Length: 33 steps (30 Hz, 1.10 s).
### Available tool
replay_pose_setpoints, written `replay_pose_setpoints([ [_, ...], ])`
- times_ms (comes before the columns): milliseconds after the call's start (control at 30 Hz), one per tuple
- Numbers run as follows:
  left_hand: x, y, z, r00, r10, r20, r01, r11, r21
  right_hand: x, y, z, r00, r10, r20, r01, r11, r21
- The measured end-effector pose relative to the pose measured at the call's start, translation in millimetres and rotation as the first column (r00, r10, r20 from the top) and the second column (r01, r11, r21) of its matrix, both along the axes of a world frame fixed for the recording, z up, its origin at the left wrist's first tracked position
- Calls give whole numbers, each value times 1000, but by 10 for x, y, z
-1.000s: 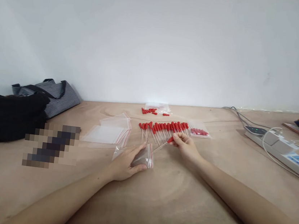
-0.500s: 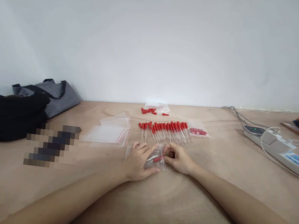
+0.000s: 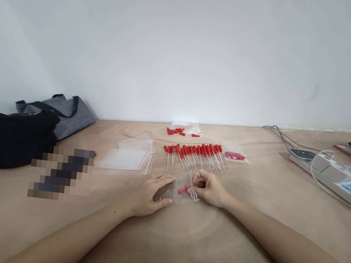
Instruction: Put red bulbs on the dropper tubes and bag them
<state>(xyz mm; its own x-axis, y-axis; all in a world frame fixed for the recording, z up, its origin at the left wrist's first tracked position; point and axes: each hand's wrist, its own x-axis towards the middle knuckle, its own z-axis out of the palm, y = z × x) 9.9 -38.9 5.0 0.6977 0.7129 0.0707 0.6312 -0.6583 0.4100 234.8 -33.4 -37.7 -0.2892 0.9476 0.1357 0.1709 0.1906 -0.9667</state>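
A clear zip bag [image 3: 180, 198] lies on the table in front of me, with a red rubber bulb [image 3: 183, 190] showing near its mouth. My left hand [image 3: 151, 194] rests on the bag's closed end, thumb and fingers spread apart. At the zip edge, my right hand [image 3: 205, 188] is closed in a pinch on the bag, its fingertips right beside the red bulb. Just beyond the hands is a row of droppers [image 3: 196, 155] with red bulbs and thin clear tubes. A bag of red bulbs [image 3: 235, 156] lies at the row's right end.
Flat zip bags [image 3: 124, 159] lie left of the droppers. Loose red bulbs [image 3: 175, 130] lie by another bag near the wall. A power strip [image 3: 344, 184] with cables is at right; a black bag [image 3: 24, 138] and striped bag [image 3: 69, 114] stand left.
My left hand has slid left along the zip bag and its thumb has drawn back, uncovering more of the bag. My right hand stays at the zip edge.
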Motion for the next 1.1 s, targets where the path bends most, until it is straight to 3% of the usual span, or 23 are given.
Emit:
replay_pose_setpoints([
  [133, -17, 17, -21, 1000, 2, -29, -2, 1000, -12, -49, -14, -4, 999, -11, 48, 10, 1000, 9],
  [267, -17, 9, 12, 999, -1, -37, 1, 1000, -18, 97, 132, 91, 992, 0, 126, -10, 997, 78],
  [333, -10, 1, 39, 999, 1, -36, -2, 1000, -29, 219, 313, 186, 967, -99, 237, 63, 986, 156],
  [400, -10, -3, 64, 999, 13, -41, -15, 999, -48, 304, 541, 294, 889, -290, 355, 202, 943, 266],
  [467, -18, -5, 84, 998, 25, -56, -29, 997, -73, 308, 775, 388, 789, -392, 473, 246, 907, 342],
  [533, -30, -4, 100, 996, 28, -79, -36, 995, -94, 227, 982, 448, 685, -418, 597, 234, 902, 363],
  [700, -55, -3, 108, 995, 35, -91, -47, 991, -129, -90, 1294, 434, 618, -452, 643, 279, 891, 357],
  [900, -69, 0, 76, 995, 37, -94, -52, 985, -167, -197, 1399, 422, 667, -435, 605, 321, 900, 294],
  [1100, -83, 14, 48, 997, 20, -71, -31, 986, -162, 142, 1229, 636, 836, -358, 415, 291, 932, 218],
])
